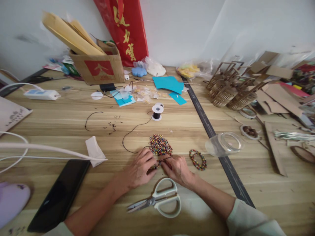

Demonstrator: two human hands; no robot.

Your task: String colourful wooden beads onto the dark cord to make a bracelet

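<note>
Both of my hands meet in front of a pile of small multicoloured beads (159, 144). My left hand (140, 168) is closed with curled fingers around a strung row of beads (154, 167), partly hidden under it. My right hand (179, 169) pinches a thin black cord (165, 159) at the beads; the exact fingertip grip is partly hidden. Black cord also runs from a white spool (157, 112) in a loop toward my left hand. A finished-looking bead bracelet (198, 160) lies to the right of my right hand. Scissors with pale green handles (157, 199) lie below my hands, blades pointing left.
A clear jar (225, 144) lies on its side at right, across a dark strip (201, 114). Left are a black phone (60, 195), white cables (49, 147) and a power strip (41, 94). Behind stand a cardboard box (98, 67) and small wooden baskets (223, 91).
</note>
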